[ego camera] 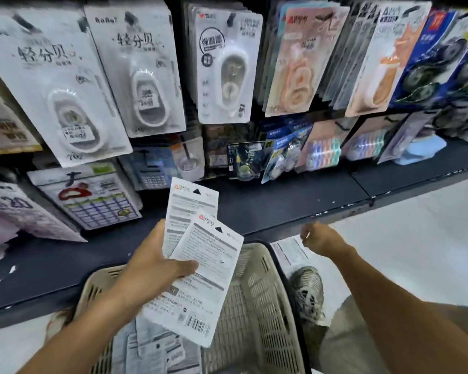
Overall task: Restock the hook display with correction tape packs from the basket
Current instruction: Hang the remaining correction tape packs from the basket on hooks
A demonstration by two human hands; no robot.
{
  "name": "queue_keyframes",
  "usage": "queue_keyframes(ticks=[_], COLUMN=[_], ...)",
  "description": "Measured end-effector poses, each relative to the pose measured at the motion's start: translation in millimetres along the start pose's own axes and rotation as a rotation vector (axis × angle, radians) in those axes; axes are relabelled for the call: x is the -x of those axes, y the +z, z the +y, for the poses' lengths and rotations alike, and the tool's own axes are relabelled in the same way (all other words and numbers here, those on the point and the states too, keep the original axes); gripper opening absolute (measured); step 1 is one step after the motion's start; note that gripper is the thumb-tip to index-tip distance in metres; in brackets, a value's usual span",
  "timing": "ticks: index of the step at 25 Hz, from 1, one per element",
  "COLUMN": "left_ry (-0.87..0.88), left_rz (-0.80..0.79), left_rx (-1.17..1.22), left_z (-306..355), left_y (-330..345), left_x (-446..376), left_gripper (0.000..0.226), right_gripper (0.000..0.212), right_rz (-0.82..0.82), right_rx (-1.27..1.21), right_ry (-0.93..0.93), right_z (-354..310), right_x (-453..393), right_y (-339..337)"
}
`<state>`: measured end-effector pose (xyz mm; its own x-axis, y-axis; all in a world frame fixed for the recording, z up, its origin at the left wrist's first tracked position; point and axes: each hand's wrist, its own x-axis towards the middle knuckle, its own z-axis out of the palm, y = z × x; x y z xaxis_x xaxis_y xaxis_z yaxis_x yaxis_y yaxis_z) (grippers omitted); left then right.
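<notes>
Two correction tape packs (200, 268) sit fanned in the left hand (152, 265), printed backs up, with the thumb curled across the face of the nearer pack and the fingers hidden behind the cards. The rear pack pokes up above the front one, its hang hole towards the shelf. The right hand (320, 238) hangs apart to the right with its fingers clenched into a loose fist, holding nothing that can be seen. Just below the left hand lies the beige slatted basket (265, 298), with more packs (152, 344) lying flat in its bottom. One more white card (289, 251) lies on the floor just beyond the basket's far right corner, under the right hand. A patterned shoe (307, 290) stands beside the basket's right wall. Beyond the hands runs a dark shelf (281, 203), and above it the hook display (227, 66) carries rows of hanging blister cards: white correction tapes to the left and centre, orange ones (297, 71) to the right, and blue packs at the far right. Calculators (92, 201) hang low on the left.
</notes>
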<state>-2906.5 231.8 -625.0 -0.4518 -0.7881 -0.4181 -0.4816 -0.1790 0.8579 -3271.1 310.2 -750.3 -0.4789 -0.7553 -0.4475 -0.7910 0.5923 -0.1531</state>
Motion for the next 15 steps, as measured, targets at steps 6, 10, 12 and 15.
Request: queue_keyframes(ticks=[6,10,12,15], left_ry=[-0.067,-0.093,-0.106,-0.112], left_rz=[-0.042,-0.022,0.005,0.005], left_rx=[0.024,-0.006,-0.076,-0.052], left_z=[-11.9,-23.8,-33.7,-34.2], left_y=[17.4,14.9,7.6,3.9], left_x=[-43.4,-56.1,-60.9,-64.3], left_gripper=[0.069,0.09,0.105,0.102], right_gripper=[0.076,0.073,0.052,0.04], right_rz=[-0.193,-0.235,-0.152,-0.106], right_rx=[0.252,0.348,0.291,0.124], right_ry=[-0.048,-0.051,-0.033,0.005], right_z=[38.0,39.1,42.0,48.3], right_x=[-51.3,-88.4,-101.7,-108.8], right_y=[106.6,155.5,150.0,119.3])
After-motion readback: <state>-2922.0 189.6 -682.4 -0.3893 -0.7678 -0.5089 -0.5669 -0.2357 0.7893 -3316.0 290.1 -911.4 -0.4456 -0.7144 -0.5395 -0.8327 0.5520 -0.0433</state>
